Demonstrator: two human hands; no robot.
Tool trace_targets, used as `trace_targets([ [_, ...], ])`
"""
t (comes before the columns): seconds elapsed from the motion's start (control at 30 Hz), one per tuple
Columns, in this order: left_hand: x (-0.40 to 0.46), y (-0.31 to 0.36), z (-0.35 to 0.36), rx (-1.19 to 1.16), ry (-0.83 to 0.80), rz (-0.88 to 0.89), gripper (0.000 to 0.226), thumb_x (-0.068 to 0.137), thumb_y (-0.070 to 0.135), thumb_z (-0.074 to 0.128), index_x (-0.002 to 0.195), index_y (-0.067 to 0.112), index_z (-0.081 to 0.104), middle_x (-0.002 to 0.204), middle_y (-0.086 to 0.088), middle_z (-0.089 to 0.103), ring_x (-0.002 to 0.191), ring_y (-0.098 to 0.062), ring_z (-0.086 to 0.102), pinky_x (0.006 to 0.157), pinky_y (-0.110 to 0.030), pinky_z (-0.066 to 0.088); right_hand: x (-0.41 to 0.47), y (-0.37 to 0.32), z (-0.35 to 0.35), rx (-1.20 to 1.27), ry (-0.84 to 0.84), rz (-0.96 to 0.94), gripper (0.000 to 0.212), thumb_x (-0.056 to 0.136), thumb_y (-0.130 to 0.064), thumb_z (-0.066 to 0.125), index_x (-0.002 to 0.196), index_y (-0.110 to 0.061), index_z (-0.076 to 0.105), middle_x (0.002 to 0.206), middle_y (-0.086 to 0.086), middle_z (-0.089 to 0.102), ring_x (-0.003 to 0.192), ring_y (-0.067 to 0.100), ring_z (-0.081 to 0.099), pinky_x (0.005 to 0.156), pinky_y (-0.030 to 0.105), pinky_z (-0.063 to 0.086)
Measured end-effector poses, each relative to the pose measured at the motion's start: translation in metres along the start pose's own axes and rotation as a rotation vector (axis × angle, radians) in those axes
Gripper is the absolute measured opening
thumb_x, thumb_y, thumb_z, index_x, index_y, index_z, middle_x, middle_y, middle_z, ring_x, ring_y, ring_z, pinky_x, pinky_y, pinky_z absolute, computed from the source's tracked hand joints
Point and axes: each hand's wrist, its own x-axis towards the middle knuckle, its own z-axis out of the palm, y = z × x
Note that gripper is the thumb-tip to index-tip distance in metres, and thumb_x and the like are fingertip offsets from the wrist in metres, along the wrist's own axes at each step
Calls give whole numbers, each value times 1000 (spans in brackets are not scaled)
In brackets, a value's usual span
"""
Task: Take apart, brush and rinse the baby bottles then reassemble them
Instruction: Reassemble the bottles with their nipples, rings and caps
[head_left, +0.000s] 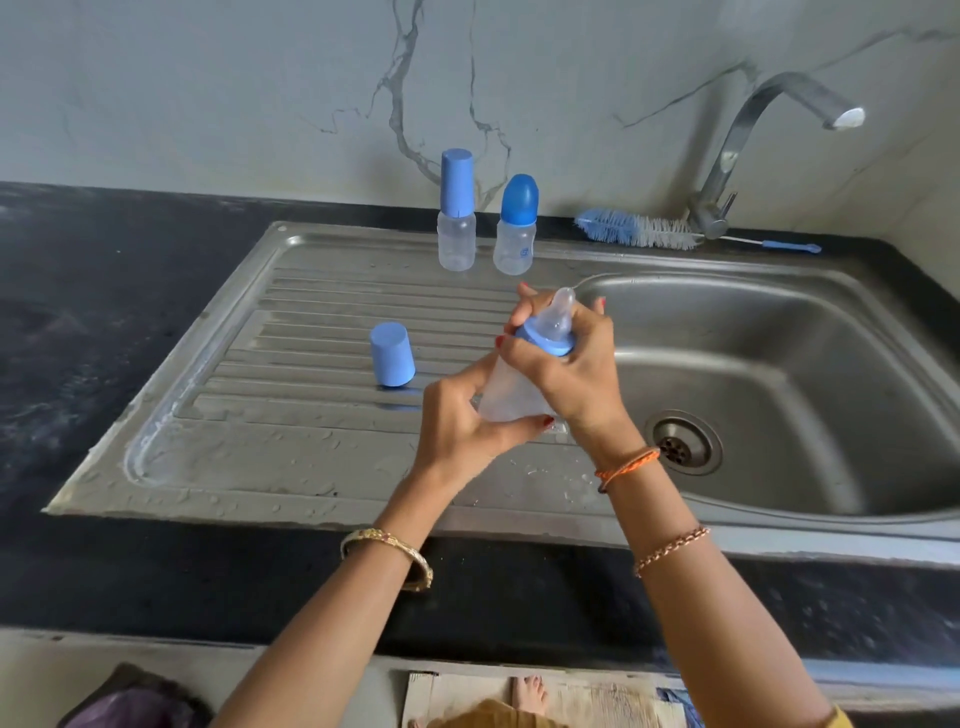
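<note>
Two hands grip one bottle (511, 389) at the basin's edge: left hand (462, 423) its body, right hand (563, 374) its collar.

Both arms reach forward; left hand (462, 421) and right hand (566, 364) have fingers (519, 427) curled, gripping.

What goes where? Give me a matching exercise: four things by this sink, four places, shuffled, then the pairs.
Things:
1. bottle brush
2. loose blue cap
3. nipple ring
4. two capped bottles

Places:
A. standing at the back of the drainboard
B. lying behind the basin by the tap
C. gripped by the right hand
D. alone on the drainboard ribs

Pairs: 1-B, 2-D, 3-C, 4-A
</note>
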Motion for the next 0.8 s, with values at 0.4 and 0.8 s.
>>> trace_targets([
  [0.4, 5, -1, -22, 53, -103, 35, 45, 48, 32, 84, 89, 36, 65, 70, 26, 65, 70, 9, 56, 66, -10, 43, -5, -5, -6, 264, -179, 50, 51, 60, 1, 74, 100, -19, 49, 87, -11, 65, 85, 5, 62, 74, 23, 52],
  [0.8, -11, -14, -7, -8, 65, -70, 49, 50, 24, 76, 93, 41, 59, 77, 36, 63, 76, 17, 57, 66, -12, 48, -14, -9, 34, -155, 92, 23, 21, 61, -15, 62, 64, -29, 46, 59, -30, 55, 86, -7, 57, 115, 31, -2],
])
